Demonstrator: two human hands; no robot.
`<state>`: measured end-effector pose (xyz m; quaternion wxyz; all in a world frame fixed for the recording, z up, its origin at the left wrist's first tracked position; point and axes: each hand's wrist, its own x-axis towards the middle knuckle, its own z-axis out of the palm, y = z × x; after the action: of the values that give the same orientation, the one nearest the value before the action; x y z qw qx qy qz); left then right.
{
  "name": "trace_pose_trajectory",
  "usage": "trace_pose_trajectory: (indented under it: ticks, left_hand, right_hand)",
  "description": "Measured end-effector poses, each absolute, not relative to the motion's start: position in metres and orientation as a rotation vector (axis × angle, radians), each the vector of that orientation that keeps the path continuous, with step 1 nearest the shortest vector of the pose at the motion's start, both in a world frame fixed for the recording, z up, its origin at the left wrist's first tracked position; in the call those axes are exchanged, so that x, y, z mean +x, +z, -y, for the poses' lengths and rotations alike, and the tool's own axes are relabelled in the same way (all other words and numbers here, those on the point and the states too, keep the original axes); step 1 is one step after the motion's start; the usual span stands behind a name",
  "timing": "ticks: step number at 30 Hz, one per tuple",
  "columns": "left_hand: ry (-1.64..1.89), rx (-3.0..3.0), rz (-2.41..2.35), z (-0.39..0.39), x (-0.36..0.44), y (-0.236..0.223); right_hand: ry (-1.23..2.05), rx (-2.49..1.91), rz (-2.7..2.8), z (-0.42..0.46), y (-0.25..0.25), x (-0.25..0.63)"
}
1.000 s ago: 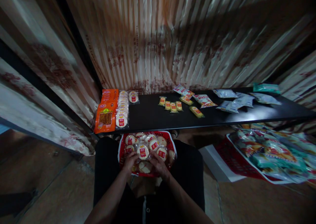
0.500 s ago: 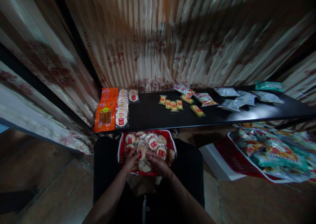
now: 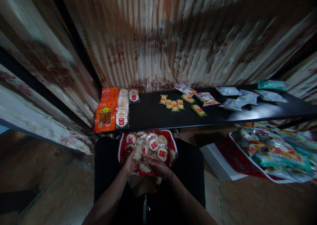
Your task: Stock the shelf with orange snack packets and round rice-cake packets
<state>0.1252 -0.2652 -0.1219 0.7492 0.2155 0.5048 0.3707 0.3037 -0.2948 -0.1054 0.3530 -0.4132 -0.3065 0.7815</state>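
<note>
Between my thighs rests a red basket [image 3: 174,142] with a white rim, filled with round pale crackers in clear wrappers with red labels. My left hand [image 3: 130,164] grips one wrapped round cracker [image 3: 138,153] by its left side, thumb and fingers around it. From the right, my right hand [image 3: 156,164] reaches across with fingers closed against the lower edge of the same packet. Other wrapped crackers [image 3: 154,144] lie around and beneath my hands. My fingers hide part of the held packet.
A low black shelf [image 3: 148,117] runs ahead. On it lie orange snack packets [image 3: 105,114], a row of wrapped crackers [image 3: 122,111], small yellow packets [image 3: 174,105] and white bags [image 3: 239,101]. Right, beside a white box [image 3: 223,164], another red basket [image 3: 247,160] holds bagged snacks.
The held cracker packet has turned from label facing up to a plain pale face, shifting slightly left. My right hand's fingers have moved left across its lower edge.
</note>
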Motion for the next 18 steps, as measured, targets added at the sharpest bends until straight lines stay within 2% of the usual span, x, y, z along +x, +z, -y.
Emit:
trace_pose_trajectory:
  ticks: [9, 18]
  left_hand:
    - [0.782, 0.438, -1.057, 0.264, 0.132, -0.122]
    - [0.896, 0.479, -1.116, 0.262, 0.137, -0.128]
  right_hand:
    - [1.983, -1.104, 0.743, 0.295, -0.104, 0.303]
    - [1.97, -1.05, 0.733, 0.293, -0.111, 0.3]
